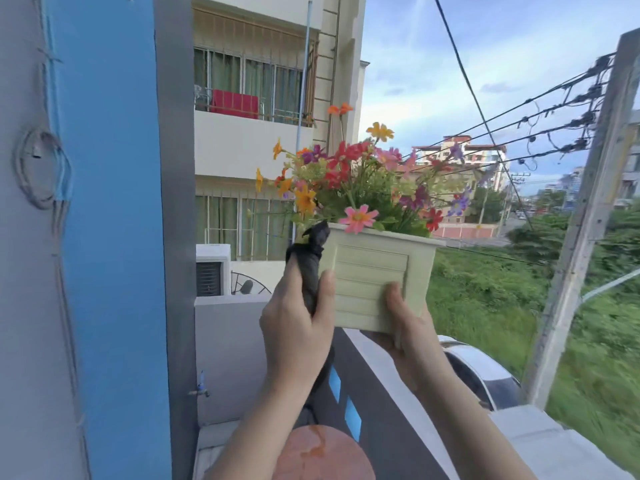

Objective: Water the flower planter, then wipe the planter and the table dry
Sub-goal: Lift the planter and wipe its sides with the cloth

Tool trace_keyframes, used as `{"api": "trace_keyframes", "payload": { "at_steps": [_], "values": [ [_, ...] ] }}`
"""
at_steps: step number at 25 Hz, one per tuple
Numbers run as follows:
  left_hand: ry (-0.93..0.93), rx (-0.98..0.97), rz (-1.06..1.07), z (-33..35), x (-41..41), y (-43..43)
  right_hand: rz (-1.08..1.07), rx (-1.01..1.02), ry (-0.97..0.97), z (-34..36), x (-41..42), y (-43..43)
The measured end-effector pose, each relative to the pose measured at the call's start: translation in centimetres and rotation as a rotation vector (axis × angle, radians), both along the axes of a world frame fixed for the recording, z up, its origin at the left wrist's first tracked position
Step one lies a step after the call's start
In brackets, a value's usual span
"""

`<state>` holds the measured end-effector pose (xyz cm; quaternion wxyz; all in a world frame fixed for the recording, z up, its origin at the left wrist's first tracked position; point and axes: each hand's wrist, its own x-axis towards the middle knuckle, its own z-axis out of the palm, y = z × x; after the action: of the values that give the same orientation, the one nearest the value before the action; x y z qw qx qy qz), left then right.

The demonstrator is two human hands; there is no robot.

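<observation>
Two hands hold the planter (pixel 377 282) aloft at 12 o'clock above the wet tabletop (pixel 325 455). Right hand (pixel 412 344) cups its base from 5 o'clock; left hand (pixel 298 327), at 9 o'clock, pinches a black cloth (pixel 310 261) against its side.

The planter (pixel 375 282) looks like matt, pale green moulded plastic with ribbed slats on its face. The cloth (pixel 310 263) is a dark, soft, creased fabric. The desk (pixel 322 452) has a smooth reddish-brown top with a glossy wet streak. The flowers (pixel 360 181) have thin, bright petals that look synthetic.
</observation>
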<state>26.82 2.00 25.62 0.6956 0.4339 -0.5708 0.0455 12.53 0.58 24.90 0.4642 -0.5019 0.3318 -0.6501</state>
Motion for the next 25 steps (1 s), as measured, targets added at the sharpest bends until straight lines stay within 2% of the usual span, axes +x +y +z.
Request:
{"api": "trace_keyframes", "payload": {
  "at_steps": [3,7,11,13,15,16,17,21,25],
  "values": [
    [-0.044,-0.057,-0.142,1.9,0.5,0.8,0.009,0.018,-0.032,0.0,-0.6,-0.3],
    [0.107,0.004,-0.218,3.8,2.2,-1.1,0.047,0.055,-0.031,-0.1,-1.1,-0.4],
    [0.093,0.053,-0.352,0.3,1.8,-0.5,0.041,0.040,-0.081,0.6,-1.2,-0.4],
    [-0.091,-0.036,-0.178,-2.5,1.3,0.0,0.018,-0.015,-0.072,1.2,-1.3,-0.6],
    [-0.413,-0.170,0.117,-4.0,0.8,-0.2,-0.016,-0.073,-0.050,1.5,-1.3,-0.4],
    [-0.513,-0.209,0.201,-3.9,0.6,-0.7,-0.025,-0.099,-0.033,1.5,-1.1,-0.4],
    [-0.533,-0.212,0.234,-3.1,0.4,-1.1,-0.023,-0.121,-0.010,1.3,-0.9,-0.3],
    [-0.375,-0.205,0.278,0.7,0.0,-2.0,-0.019,-0.144,0.024,1.0,-0.1,-0.1],
    [-0.666,-0.230,0.377,-5.7,0.1,-1.2,0.010,-0.140,-0.005,1.8,-0.9,-0.1]
  ]
}}
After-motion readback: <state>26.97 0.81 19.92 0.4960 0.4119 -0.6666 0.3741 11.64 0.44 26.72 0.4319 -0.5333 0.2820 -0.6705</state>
